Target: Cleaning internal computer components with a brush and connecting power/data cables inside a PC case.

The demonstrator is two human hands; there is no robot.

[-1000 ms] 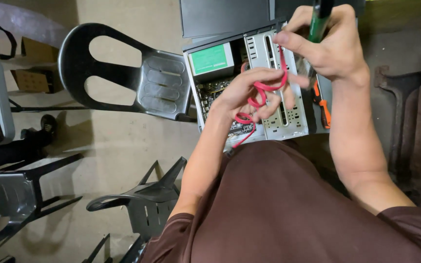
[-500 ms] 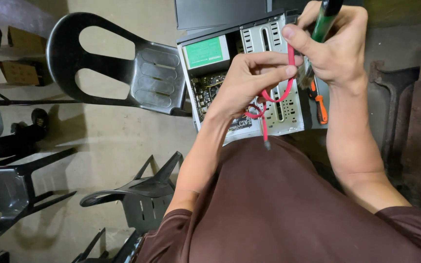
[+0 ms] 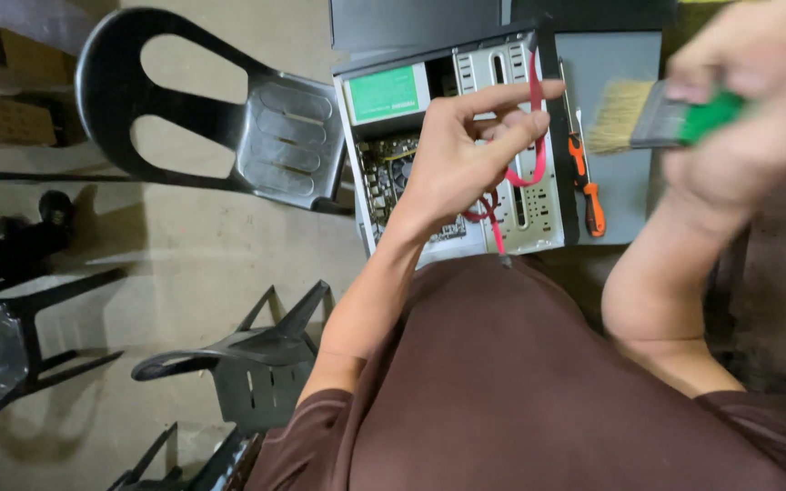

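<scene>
1. Red flat cable (image 3: 535, 136), thin and ribbon-like: its long axis runs up and down the view over the open computer case (image 3: 452, 145). One end rises past the left hand's fingertips toward the top edge of the case; the other loops under the palm and trails down to a dark plug near the brown shirt (image 3: 539, 391).
2. Left hand (image 3: 457, 164): index finger stretched straight toward the right of the view, the remaining fingers (image 3: 511, 136) curled, the cable pinched between them and the thumb.
3. Right hand (image 3: 757, 100), motion-blurred, fingers closed around the green handle of a paintbrush (image 3: 648, 114). Brush long axis roughly level; pale straw bristles point left toward the case, with a grey metal ferrule between bristles and handle.
4. Case: pale sheet metal, boxy, side open. Inside are a green-labelled block at upper left, a dark circuit board below it, and a perforated drive cage with slotted holes.
5. Screwdriver (image 3: 584, 173), orange-and-black grip, lies on the grey panel (image 3: 620, 182) just right of the case, long axis up and down, shaft pointing up.
6. Dark moulded plastic chairs (image 3: 229, 118), glossy with oval cut-outs, stand on the concrete floor (image 3: 184, 255) to the left.
</scene>
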